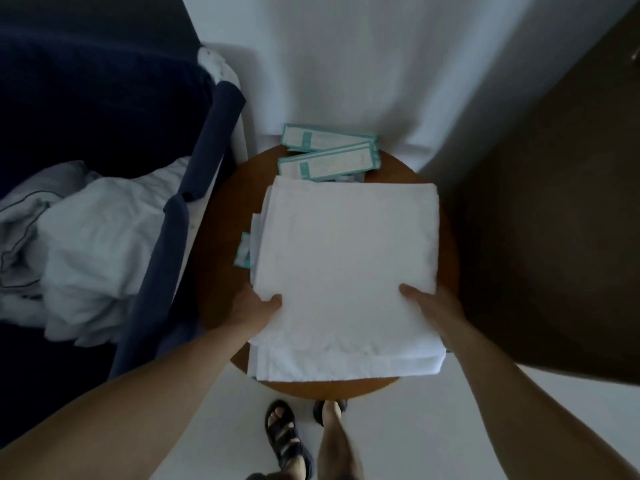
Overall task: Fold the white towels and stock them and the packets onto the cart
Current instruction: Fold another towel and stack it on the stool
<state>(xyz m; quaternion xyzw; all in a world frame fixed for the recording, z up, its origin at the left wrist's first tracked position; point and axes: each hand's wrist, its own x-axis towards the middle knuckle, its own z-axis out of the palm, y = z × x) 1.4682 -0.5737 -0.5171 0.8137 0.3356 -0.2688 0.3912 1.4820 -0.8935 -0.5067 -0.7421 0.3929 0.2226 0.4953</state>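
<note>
Both arms reach fwd: left hand (254, 306) & right hand (437, 313) clasp the folded white towels (346, 258) between them, thumbs on top, fingers hidden under. Stack sits on round wooden table (221, 237); teal-edged packets (329, 157) lie beyond the thumbs.

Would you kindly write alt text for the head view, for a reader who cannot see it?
The left hand and right hand grip the near sides of a stack of folded white towels on a round wooden table. Teal-edged packets lie beyond the stack; rumpled bedding lies to the left.
</note>
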